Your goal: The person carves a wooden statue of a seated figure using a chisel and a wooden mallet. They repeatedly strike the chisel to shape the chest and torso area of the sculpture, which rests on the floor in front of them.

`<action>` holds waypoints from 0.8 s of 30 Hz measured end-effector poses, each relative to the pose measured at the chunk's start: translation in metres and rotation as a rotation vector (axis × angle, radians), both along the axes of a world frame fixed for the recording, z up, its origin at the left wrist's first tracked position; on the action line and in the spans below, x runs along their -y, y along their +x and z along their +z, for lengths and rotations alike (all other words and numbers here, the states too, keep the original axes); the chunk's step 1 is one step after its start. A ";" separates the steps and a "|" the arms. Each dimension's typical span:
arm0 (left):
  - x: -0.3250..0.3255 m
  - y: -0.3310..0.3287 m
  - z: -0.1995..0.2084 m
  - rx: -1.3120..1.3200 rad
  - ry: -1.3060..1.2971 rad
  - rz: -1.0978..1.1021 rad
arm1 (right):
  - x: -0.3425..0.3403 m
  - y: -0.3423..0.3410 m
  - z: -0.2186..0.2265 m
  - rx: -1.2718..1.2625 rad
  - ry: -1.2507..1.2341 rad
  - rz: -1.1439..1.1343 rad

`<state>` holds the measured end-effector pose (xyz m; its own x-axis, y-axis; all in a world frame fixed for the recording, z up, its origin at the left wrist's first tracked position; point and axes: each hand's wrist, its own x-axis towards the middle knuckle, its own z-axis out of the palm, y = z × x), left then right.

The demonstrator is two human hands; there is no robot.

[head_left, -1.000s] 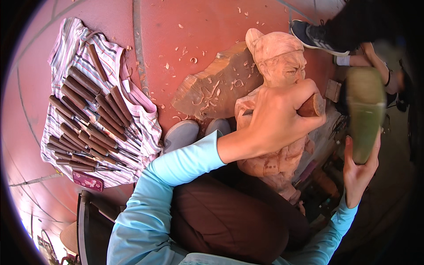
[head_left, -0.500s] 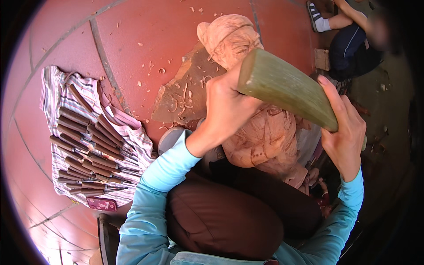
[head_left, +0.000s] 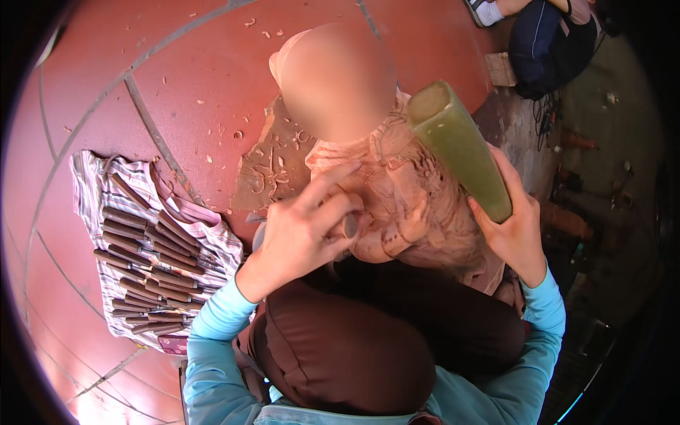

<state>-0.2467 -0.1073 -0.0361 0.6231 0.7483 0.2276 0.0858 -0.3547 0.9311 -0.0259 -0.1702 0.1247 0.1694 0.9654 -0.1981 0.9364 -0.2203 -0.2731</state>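
A carved wooden figure (head_left: 397, 191) in reddish-brown wood stands before my knees, its head blurred in the picture. My right hand (head_left: 516, 228) grips the narrow end of a thick green mallet (head_left: 460, 145), its broad end pointing up and left above the figure's right side. On the other side, my left hand (head_left: 304, 225) is at the figure's chest, fingers closed around a round-ended tool handle (head_left: 350, 225). Only the butt of that handle shows clearly; the tip of the tool is hidden.
A striped cloth (head_left: 92, 191) at the left bears several wood-handled carving tools (head_left: 152, 255). A brown slab (head_left: 265, 159) with shavings lies behind the figure on red tiles (head_left: 191, 78). At the upper right a person (head_left: 549, 49) sits near a small wooden block (head_left: 501, 69).
The green mallet has turned more upright and moved down and right in my right hand. My left hand has drawn back from beside it, lower and leftward, with a tool handle now showing.
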 end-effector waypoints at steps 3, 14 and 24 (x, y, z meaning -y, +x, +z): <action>0.013 0.001 -0.013 -0.097 0.138 -0.223 | 0.024 0.006 -0.007 -0.193 -0.067 -0.197; 0.028 -0.028 0.015 -0.451 0.379 -0.253 | 0.091 0.019 -0.019 -0.227 0.021 -0.327; 0.070 0.059 0.032 0.352 0.826 -0.458 | 0.127 0.038 -0.034 -0.127 0.250 -0.231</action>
